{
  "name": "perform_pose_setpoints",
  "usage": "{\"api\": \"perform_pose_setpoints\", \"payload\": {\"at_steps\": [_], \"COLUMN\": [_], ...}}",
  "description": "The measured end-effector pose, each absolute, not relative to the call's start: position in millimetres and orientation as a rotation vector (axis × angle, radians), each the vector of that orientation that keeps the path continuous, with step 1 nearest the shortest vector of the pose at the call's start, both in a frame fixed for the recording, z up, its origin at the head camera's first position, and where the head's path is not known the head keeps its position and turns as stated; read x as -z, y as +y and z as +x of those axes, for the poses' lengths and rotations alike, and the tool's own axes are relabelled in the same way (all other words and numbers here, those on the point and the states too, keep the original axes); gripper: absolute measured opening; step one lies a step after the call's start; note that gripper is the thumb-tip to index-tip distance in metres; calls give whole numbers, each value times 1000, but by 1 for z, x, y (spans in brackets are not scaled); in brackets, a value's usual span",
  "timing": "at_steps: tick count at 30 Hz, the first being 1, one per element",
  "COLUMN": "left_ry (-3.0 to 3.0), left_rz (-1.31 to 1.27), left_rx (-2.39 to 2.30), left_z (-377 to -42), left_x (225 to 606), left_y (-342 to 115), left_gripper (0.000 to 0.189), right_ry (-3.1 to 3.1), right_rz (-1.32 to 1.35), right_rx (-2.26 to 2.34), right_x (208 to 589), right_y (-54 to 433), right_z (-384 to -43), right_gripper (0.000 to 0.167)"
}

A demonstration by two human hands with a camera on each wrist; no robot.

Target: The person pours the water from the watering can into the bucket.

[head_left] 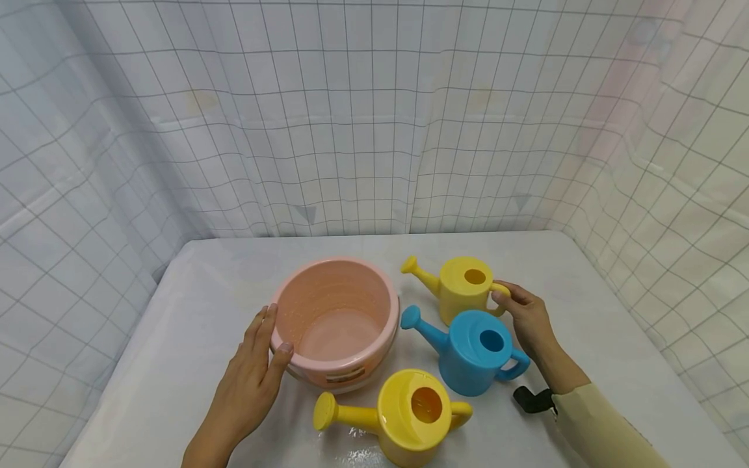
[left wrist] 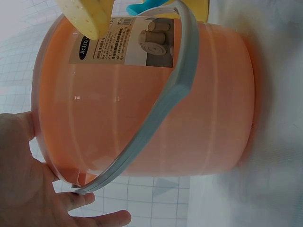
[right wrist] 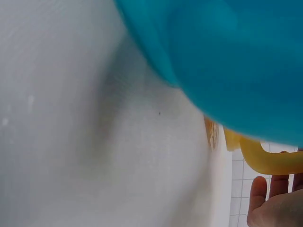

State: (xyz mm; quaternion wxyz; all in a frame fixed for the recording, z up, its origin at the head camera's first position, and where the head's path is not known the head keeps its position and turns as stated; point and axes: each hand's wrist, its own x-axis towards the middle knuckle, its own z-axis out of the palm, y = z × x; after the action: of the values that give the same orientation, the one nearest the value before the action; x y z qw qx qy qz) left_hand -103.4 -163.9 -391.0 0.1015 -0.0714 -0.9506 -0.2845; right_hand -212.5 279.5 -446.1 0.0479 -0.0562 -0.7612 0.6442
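Observation:
A pink bucket (head_left: 336,261) stands left of the middle, and its inside shows no objects. My left hand (head_left: 248,370) rests against its left rim with fairly straight fingers and the thumb at the front edge. In the left wrist view the bucket's grey carry handle (left wrist: 156,116) hangs down across its labelled side. At the far right my right hand (head_left: 534,325) holds the handle of a yellow watering can (head_left: 453,296), whose spout points left toward the bucket. That handle (right wrist: 270,163) lies among my fingers in the right wrist view, partly hidden by the blue can.
Between the far can and me stands a blue watering can (head_left: 468,357). Nearer still, a second yellow watering can (head_left: 404,416) holds some liquid, with wet spots beside it. A small black object (head_left: 532,400) is at my right wrist. White gridded curtains (head_left: 374,130) enclose the white table (head_left: 216,273).

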Motion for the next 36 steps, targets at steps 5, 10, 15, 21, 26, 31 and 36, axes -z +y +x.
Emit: {"api": "perform_pose_setpoints", "payload": {"at_steps": [5, 10, 15, 21, 26, 31, 36], "left_ry": [-2810, -2808, -2810, -2801, -2803, -2819, -2833], "left_rz": [-211, -211, -209, -215, -217, -216, -208], "left_rx": [851, 853, 849, 843, 840, 825, 823], "left_z": [-103, -103, -103, -104, -106, -106, -105], "left_x": [390, 390, 390, 390, 391, 390, 387], "left_y": [-164, -163, -162, -162, -161, -161, -163], "left_gripper": [63, 63, 63, 63, 63, 64, 64], "right_ry": [-2356, -2363, -2402, -2464, -2503, -2572, -2573], "right_rz": [-195, -193, -213, -236, -250, -254, -213], "right_rx": [-1962, -1974, -1972, -1939, -1913, -1841, -1774], "right_x": [449, 452, 453, 451, 449, 446, 436], "right_y": [281, 283, 283, 285, 287, 287, 286], "right_z": [-213, -215, -215, -215, -214, -212, -208], "right_gripper": [57, 57, 61, 63, 64, 64, 63]}}
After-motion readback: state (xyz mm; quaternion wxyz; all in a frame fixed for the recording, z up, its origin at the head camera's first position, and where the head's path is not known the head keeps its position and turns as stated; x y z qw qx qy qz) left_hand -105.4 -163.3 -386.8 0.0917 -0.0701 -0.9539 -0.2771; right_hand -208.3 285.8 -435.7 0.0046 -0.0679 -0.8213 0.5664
